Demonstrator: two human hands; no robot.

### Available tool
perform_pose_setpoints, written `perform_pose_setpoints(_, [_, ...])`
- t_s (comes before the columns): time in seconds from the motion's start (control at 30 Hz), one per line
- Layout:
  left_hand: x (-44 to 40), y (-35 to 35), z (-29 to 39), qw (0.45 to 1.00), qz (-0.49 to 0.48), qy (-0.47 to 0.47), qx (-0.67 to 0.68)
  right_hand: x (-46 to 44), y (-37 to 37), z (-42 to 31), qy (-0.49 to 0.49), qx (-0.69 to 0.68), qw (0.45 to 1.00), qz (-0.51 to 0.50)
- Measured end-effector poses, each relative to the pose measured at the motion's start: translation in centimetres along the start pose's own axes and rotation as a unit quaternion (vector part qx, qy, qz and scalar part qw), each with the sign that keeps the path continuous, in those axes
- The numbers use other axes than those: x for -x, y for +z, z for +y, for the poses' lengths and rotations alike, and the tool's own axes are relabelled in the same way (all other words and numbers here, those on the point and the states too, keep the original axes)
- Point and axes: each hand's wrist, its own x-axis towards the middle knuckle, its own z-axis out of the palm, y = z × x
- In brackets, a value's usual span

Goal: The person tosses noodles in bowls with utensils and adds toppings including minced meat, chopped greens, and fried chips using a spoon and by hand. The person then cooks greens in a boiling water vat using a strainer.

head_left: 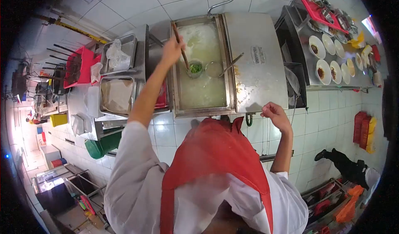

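My left hand (173,50) is closed around long brown chopsticks (180,41) at the left side of a metal vat (176,93) of cloudy, foamy liquid. The lower end of the chopsticks reaches a round strainer holding green leaves (195,68), partly sunk in the liquid. Just right of it sits a second round strainer (213,69), with a handle (232,64) slanting over the vat's right rim. My right hand (272,110) is raised near the front right corner of the steel counter, fingers curled, with nothing visible in them.
White bowls (322,71), some with dark sauce, stand on the right-hand counter beside a red tray (324,13). Metal trays (117,95) and a red basket (79,68) are at the left. A faucet (221,3) hangs behind the vat. Another person (347,167) is at the lower right.
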Motion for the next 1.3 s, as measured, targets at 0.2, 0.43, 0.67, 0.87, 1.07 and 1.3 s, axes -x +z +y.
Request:
perform_pose_setpoints(0.2, [-14.9, 0.9, -8.8, 0.981, -0.032, -0.138, 0.129, 4.8, 1.3, 2.5, 0.033, 0.016, 0.995, 0.088])
perform_pose_setpoints(0.43, [-20.3, 3.1, -6.4, 0.997, 0.049, -0.061, -0.021, 10.4, 3.9, 6.4, 0.152, -0.067, 0.974, 0.155])
perform_pose_setpoints(0.67, [-10.2, 3.8, 0.1, 0.993, 0.004, 0.117, -0.007, 7.4, 5.7, 4.6, 0.136, -0.001, 0.983, 0.127])
perform_pose_setpoints(0.87, [7.9, 4.4, -4.0, 0.956, -0.239, 0.128, -0.113, 4.3, 5.9, 5.4, 0.089, 0.049, 0.99, 0.096])
perform_pose_setpoints(1.07, [15.5, 2.0, -4.1, 0.929, -0.265, 0.199, -0.163, 3.7, 6.5, 5.1, 0.065, 0.076, 0.993, 0.066])
perform_pose_setpoints(1.3, [6.6, -1.2, -1.6, 0.998, -0.022, 0.05, 0.016, 2.6, 6.6, 4.4, 0.065, 0.083, 0.994, 0.016])
